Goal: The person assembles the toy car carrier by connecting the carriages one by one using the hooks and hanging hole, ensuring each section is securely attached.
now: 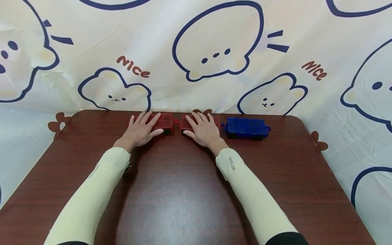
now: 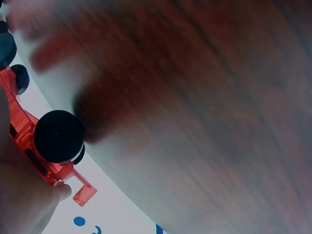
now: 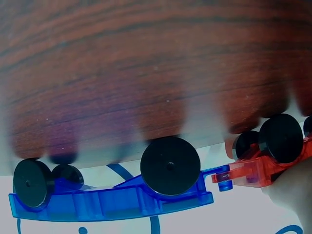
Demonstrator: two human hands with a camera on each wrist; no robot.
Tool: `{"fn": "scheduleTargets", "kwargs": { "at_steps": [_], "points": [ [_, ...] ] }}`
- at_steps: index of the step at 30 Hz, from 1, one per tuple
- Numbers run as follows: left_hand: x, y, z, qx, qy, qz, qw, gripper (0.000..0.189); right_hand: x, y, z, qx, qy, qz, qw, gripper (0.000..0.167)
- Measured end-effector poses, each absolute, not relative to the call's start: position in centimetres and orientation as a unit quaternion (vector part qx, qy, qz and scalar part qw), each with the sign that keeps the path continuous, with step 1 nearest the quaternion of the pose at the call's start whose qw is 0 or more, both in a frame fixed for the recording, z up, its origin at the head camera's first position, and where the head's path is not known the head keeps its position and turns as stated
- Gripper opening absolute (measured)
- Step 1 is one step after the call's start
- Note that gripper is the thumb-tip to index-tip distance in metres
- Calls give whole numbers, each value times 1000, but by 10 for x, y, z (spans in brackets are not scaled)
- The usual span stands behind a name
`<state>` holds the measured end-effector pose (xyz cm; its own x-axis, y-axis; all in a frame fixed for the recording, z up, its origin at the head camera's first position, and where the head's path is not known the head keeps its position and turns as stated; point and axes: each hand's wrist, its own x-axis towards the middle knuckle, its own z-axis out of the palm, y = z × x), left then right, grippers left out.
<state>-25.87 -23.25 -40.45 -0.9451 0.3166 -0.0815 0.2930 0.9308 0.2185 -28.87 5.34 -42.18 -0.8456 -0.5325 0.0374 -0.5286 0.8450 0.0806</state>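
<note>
My left hand (image 1: 141, 130) lies with spread, straight fingers on a red see-through toy train wagon (image 1: 165, 119) at the table's far edge. Beside it, my right hand (image 1: 204, 131) rests flat on a second red wagon (image 1: 185, 124), fingers also straight. To the right stands a blue toy wagon (image 1: 246, 127) on black wheels, touched by neither hand. In the right wrist view the red coupling (image 3: 243, 171) meets the blue wagon's end. The left wrist view shows a red hook (image 2: 85, 193) past the left hand's wagon. Both palms hide much of the red wagons.
A dark brown wooden table (image 1: 171, 190) spreads in front of the hands. Just behind its far edge hangs a pale cloth (image 1: 159, 41) with cartoon animals, wrapping round both sides.
</note>
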Motion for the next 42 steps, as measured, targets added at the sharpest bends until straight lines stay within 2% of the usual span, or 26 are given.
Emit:
{"fn": "scheduleTargets", "kwargs": {
  "at_steps": [22, 35, 42],
  "points": [
    [-260, -230, -407, 155, 984, 74, 48, 83, -289, 55, -422, 284, -958, -29, 30, 75],
    [-261, -229, -403, 141, 983, 94, 67, 87, -286, 53, -417, 289, -957, -17, 32, 75],
    [-260, -222, -402, 150, 982, 102, 55, 86, -286, 57, -418, 279, -960, -11, 35, 75]
  ]
}}
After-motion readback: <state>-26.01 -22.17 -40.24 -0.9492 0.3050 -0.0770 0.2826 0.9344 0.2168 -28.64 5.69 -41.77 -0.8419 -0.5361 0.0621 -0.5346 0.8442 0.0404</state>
